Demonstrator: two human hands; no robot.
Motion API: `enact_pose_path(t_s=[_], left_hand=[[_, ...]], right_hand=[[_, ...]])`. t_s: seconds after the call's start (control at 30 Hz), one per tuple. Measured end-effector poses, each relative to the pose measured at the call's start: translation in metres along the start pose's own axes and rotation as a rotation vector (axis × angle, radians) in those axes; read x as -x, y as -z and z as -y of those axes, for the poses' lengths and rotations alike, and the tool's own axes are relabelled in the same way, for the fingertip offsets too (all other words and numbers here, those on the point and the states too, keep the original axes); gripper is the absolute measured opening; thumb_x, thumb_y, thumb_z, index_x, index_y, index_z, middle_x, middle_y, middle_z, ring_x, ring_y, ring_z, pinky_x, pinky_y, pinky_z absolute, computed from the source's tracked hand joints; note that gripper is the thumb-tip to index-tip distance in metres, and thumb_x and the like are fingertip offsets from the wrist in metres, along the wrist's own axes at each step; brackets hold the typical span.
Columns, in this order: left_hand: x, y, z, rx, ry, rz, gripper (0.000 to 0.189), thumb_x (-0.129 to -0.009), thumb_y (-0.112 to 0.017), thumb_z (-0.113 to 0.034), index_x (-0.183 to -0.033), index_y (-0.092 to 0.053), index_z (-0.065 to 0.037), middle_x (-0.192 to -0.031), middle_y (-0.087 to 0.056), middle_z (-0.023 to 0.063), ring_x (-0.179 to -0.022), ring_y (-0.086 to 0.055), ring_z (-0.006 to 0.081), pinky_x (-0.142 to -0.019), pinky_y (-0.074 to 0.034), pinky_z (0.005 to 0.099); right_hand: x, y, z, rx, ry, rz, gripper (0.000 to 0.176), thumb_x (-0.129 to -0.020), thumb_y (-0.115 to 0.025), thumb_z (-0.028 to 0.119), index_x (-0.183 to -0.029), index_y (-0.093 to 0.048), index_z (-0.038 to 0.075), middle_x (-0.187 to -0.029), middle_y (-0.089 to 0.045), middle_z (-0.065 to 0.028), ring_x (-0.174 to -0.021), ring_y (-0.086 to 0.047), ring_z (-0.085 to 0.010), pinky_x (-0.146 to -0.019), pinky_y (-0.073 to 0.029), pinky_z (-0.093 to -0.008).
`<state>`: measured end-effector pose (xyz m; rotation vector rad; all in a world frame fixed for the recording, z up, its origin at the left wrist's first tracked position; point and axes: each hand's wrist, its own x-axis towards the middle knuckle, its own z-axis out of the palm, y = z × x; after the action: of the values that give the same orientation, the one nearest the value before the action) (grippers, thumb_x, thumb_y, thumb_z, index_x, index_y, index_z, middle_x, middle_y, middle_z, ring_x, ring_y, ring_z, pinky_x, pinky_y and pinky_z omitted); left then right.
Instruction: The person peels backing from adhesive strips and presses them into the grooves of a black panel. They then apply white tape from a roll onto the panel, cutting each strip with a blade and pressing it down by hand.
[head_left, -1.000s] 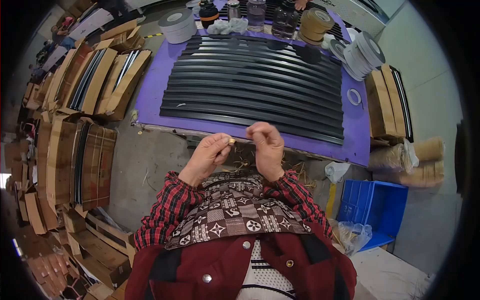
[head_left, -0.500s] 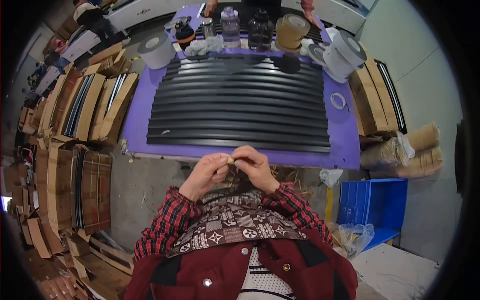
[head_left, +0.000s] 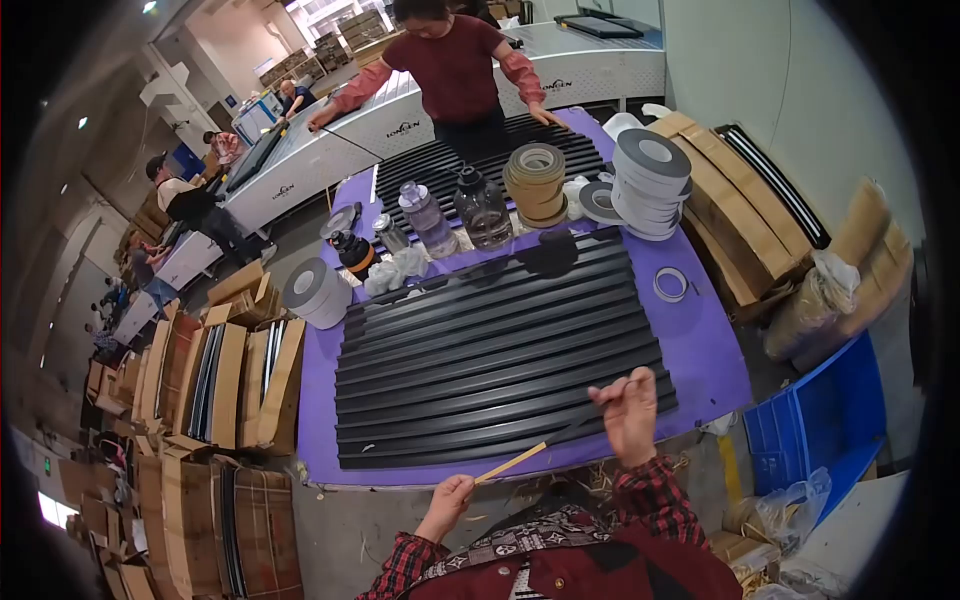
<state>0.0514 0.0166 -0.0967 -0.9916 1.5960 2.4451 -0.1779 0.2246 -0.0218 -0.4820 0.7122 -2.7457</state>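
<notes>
My left hand [head_left: 449, 498] is closed in a pinch at the front edge of the table, gripping the lower end of a narrow yellowish strip [head_left: 512, 463]. From its other end a thin dark strip [head_left: 574, 424] runs up toward my right hand [head_left: 631, 415]. That hand is raised over the front right corner of the black ribbed strips, its fingertips pinched at the dark strip's end; the exact contact is small and blurred. Long black ribbed strips [head_left: 480, 360] lie side by side on the purple table [head_left: 715, 365] beneath and beyond both hands.
Tape rolls [head_left: 652, 185] are stacked at the back right, with a loose ring of tape [head_left: 670, 285] nearer. Bottles [head_left: 484, 208] stand along the back. Across the table, a person [head_left: 455, 80] handles more black strips. Cartons [head_left: 235, 390] line the left; a blue bin [head_left: 820, 420] is at right.
My hands were together pinching something small; now they are far apart with the strip stretched between them. The right hand has moved right and up. The view has lifted and tilted.
</notes>
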Motion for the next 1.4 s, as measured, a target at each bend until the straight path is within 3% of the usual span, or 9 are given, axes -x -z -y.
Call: enact_pose_path(t_s=[0.27, 0.4, 0.7, 0.73, 0.9, 1.0, 1.07, 1.17, 1.4], left_hand=[[0.008, 0.096, 0.062, -0.543, -0.170, -0.467, 0.017, -0.082, -0.052, -0.019, -0.075, -0.055, -0.003, -0.057, -0.044, -0.0045, -0.047, -0.037, 0.0043, -0.043, -0.029, 0.0188], [0.044, 0.191, 0.088, -0.705, 0.094, -0.653, 0.022, -0.081, -0.051, -0.018, -0.072, -0.057, 0.000, -0.057, -0.051, 0.0033, -0.054, -0.044, 0.0083, -0.049, -0.037, 0.0257], [0.087, 0.262, 0.093, -0.876, 0.092, -0.962, 0.019, -0.076, -0.053, -0.015, -0.077, -0.058, 0.003, -0.065, -0.058, 0.0100, -0.062, -0.054, 0.0150, -0.057, -0.041, 0.0307], [0.076, 0.262, 0.109, -0.845, 0.175, -0.929, 0.018, -0.076, -0.053, -0.015, -0.077, -0.059, 0.003, -0.068, -0.059, 0.0086, -0.064, -0.053, 0.0148, -0.059, -0.041, 0.0301], [-0.013, 0.159, 0.213, -1.217, 0.310, -0.425, 0.022, -0.074, -0.053, -0.023, -0.081, -0.063, -0.005, -0.072, -0.060, 0.0164, -0.068, -0.058, 0.0318, -0.061, -0.045, 0.0388], [-0.059, 0.044, 0.180, -1.345, 0.450, 0.286, 0.035, -0.078, -0.049, -0.033, -0.101, -0.057, -0.008, -0.096, -0.056, 0.0184, -0.090, -0.053, 0.0328, -0.078, -0.041, 0.0408], [-0.074, 0.022, 0.169, -1.201, 0.178, 0.438, 0.040, -0.078, -0.049, -0.034, -0.106, -0.054, -0.005, -0.102, -0.055, 0.0168, -0.096, -0.051, 0.0322, -0.081, -0.040, 0.0382], [-0.086, 0.009, 0.063, -1.063, 0.388, 0.734, 0.044, -0.080, -0.049, -0.033, -0.111, -0.049, -0.001, -0.106, -0.053, 0.0184, -0.098, -0.050, 0.0301, -0.082, -0.040, 0.0336], [-0.129, 0.088, -0.076, -0.453, -0.122, 0.252, 0.025, -0.081, -0.051, -0.017, -0.097, -0.054, 0.003, -0.077, -0.059, 0.0065, -0.066, -0.056, 0.0115, -0.060, -0.045, 0.0239]], right_hand=[[-0.066, 0.059, 0.062, -0.031, 0.176, -0.323, 0.018, -0.087, -0.042, 0.008, -0.105, -0.043, 0.010, -0.086, -0.048, -0.0009, -0.077, -0.047, -0.0114, -0.072, -0.042, -0.0250], [-0.094, 0.077, 0.069, 0.092, 0.219, -0.319, 0.033, -0.085, -0.043, 0.002, -0.117, -0.038, 0.009, -0.092, -0.045, -0.0027, -0.078, -0.045, -0.0111, -0.073, -0.042, -0.0242], [-0.175, 0.171, 0.196, 0.100, 0.048, -0.093, 0.013, -0.085, -0.045, 0.010, -0.091, -0.050, -0.001, -0.084, -0.055, -0.0084, -0.077, -0.050, -0.0136, -0.058, -0.043, -0.0209], [-0.182, 0.182, 0.228, -0.002, -0.148, 0.080, 0.014, -0.084, -0.047, 0.013, -0.089, -0.051, 0.000, -0.084, -0.055, -0.0092, -0.078, -0.050, -0.0140, -0.053, -0.042, -0.0195], [-0.212, 0.246, 0.439, 1.109, 0.437, -0.605, 0.014, -0.082, -0.045, 0.010, -0.091, -0.052, 0.002, -0.091, -0.056, -0.0136, -0.079, -0.054, -0.0207, -0.071, -0.046, -0.0288], [-0.226, 0.209, 0.569, 1.640, 0.663, -0.889, 0.016, -0.083, -0.044, 0.012, -0.095, -0.052, 0.004, -0.094, -0.055, -0.0122, -0.083, -0.054, -0.0201, -0.072, -0.045, -0.0287], [-0.244, 0.151, 0.602, 1.909, 0.768, -0.968, 0.018, -0.084, -0.042, 0.014, -0.098, -0.051, 0.005, -0.097, -0.054, -0.0112, -0.085, -0.053, -0.0197, -0.073, -0.045, -0.0286], [-0.292, 0.064, 0.584, 2.119, 0.835, -0.883, 0.021, -0.085, -0.041, 0.017, -0.102, -0.050, 0.008, -0.100, -0.053, -0.0097, -0.089, -0.052, -0.0191, -0.075, -0.044, -0.0285], [-0.423, 0.013, 0.426, 2.185, 0.568, -0.379, 0.028, -0.088, -0.037, 0.023, -0.111, -0.048, 0.013, -0.109, -0.051, -0.0063, -0.097, -0.050, -0.0177, -0.078, -0.042, -0.0282]])
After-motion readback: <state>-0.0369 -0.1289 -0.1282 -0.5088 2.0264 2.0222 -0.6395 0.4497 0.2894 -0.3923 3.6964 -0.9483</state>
